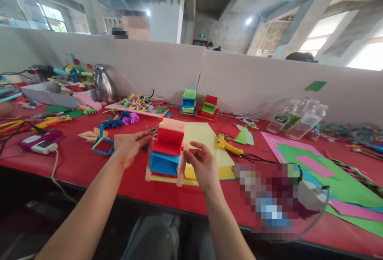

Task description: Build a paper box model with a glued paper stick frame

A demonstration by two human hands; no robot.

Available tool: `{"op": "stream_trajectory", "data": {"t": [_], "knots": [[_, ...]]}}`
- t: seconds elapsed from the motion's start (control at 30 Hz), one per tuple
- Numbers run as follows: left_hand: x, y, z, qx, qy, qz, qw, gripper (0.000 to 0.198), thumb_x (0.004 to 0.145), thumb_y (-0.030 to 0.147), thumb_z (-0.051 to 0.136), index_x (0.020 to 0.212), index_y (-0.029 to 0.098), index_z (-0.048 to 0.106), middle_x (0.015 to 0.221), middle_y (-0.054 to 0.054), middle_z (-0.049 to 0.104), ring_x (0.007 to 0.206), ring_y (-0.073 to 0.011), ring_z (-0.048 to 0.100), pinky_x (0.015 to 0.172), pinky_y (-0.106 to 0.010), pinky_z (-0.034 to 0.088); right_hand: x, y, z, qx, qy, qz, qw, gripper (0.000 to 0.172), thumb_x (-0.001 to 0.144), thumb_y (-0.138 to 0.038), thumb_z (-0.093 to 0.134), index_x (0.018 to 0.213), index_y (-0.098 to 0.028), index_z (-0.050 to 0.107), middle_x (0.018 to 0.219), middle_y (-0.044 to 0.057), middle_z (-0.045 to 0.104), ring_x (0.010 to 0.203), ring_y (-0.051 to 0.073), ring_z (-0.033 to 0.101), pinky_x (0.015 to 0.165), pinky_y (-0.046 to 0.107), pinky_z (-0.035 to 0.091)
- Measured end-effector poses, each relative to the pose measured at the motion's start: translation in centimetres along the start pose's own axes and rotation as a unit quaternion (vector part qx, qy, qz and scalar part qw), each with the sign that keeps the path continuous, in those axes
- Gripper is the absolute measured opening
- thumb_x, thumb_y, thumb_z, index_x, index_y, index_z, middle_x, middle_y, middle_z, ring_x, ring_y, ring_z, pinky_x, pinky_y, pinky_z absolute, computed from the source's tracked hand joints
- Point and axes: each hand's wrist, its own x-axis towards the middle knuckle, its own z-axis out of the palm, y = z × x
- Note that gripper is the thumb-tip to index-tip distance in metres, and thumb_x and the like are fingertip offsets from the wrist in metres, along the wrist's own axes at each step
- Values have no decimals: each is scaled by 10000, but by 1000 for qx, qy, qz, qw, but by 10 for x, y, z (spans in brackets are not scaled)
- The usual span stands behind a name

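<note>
Specifically, both hands are engaged: the left hand (134,148) grasps the left side of a folded-paper model (169,138), and the right hand (206,168) pinches the right upright with thumb and forefinger. The model, red above blue between pale posts, is near the front edge of the red desk (134,180); whether its base bears on the surface cannot be determined.

Regarding markings, the clear bottles (308,123) at right rear carry labels, one whitish and one with green, their lettering too small to read. A lit green sign (202,35) beyond the partition (245,84) is likewise illegible. A pixelated patch conceals whatever lies at the right front.

Immediately behind and right of the model, a pale yellow sheet (203,131) covers the surface; a yellow glue gun (231,146) lies across its right edge, its black cord trailing right. Pink and green sheets (335,180) overlap farther right. Against the partition stand two smaller folded-paper pieces (188,103). A heap of sticks (142,103), a metal flask (104,85) and a purple power strip (37,140) occupy the left.
</note>
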Motion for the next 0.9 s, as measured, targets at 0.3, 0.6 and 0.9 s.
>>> {"op": "stream_trajectory", "data": {"t": [0.3,0.6,0.9], "knots": [[56,32,32,8,-33,38,999,246,597,297,737,750,139,626,576,2,629,480,-119,574,472,-217,437,70,-40,-17,27,-50,29,998,323,553,-325,760,808,-167,638,632,-15,666,582,122,606,616,283,491],[55,96,42,39,-16,158,987,206,650,302,703,730,123,642,542,-8,620,437,-103,555,420,-184,424,83,-86,-7,26,-108,-42,993,207,647,-308,713,815,-199,659,663,-22,655,619,115,616,628,274,495],[65,90,38,24,-31,164,986,272,610,323,734,768,124,637,546,8,610,462,-104,558,449,-192,448,87,-84,-3,25,-96,-74,992,185,667,-298,694,817,-197,656,678,-19,662,631,119,619,637,292,508]]}}
